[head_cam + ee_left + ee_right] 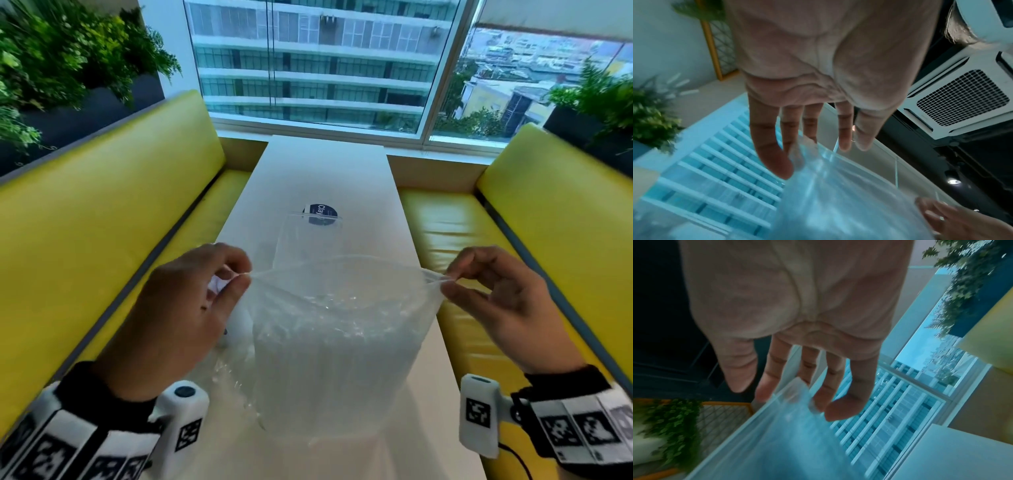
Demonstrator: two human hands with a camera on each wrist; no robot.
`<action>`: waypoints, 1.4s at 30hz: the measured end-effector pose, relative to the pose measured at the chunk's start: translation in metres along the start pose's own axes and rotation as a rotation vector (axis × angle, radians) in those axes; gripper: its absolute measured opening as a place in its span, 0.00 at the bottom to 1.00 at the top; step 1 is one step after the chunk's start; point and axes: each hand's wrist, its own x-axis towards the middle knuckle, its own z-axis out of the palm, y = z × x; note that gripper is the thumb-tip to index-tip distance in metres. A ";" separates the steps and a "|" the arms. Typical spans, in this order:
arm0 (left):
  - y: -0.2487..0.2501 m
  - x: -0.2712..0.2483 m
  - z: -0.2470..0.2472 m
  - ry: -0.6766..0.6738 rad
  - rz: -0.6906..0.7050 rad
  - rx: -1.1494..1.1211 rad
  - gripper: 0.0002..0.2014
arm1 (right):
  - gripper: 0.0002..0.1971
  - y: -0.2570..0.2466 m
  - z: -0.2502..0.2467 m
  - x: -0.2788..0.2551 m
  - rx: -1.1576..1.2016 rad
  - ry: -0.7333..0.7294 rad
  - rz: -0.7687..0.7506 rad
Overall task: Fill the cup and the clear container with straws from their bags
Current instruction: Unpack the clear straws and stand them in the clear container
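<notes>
A clear plastic bag (335,342) stands upright on the white table (325,171) in front of me. Its lower half looks whitish and ridged; the contents are too hazy to name. My left hand (241,275) pinches the left edge of the bag's mouth, and my right hand (443,281) pinches the right edge, so the mouth is stretched wide. The left wrist view shows the left hand (797,155) on the bag (838,203); the right wrist view shows the right hand (812,402) on the bag (787,434). Behind the bag stands the clear container (291,240). A white cup (239,322) is half hidden by my left hand.
Yellow padded benches run along the left (102,222) and right (548,222) of the narrow table. A window (308,68) closes off the far end. Plants (51,51) stand behind both benches. A round dark label (322,216) shows through the container.
</notes>
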 end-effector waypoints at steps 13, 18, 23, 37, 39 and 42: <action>0.028 0.013 0.032 -0.564 -0.134 0.176 0.29 | 0.11 -0.035 0.036 -0.001 -0.718 -0.374 0.068; 0.024 0.014 0.035 -0.707 -0.266 0.079 0.33 | 0.40 -0.034 0.038 -0.001 -0.782 -0.680 0.172; 0.013 0.008 0.046 -0.631 -0.469 -0.337 0.30 | 0.43 -0.031 0.037 0.000 -0.488 -0.763 0.345; -0.018 -0.001 0.070 -0.846 -0.760 -0.715 0.31 | 0.27 0.040 0.055 0.003 0.048 -0.688 0.867; -0.023 -0.004 0.073 -0.843 -0.804 -0.793 0.27 | 0.24 0.043 0.057 0.002 0.053 -0.707 0.904; -0.034 -0.012 0.072 -0.690 -0.815 -0.956 0.18 | 0.20 0.048 0.056 -0.002 0.067 -0.606 0.848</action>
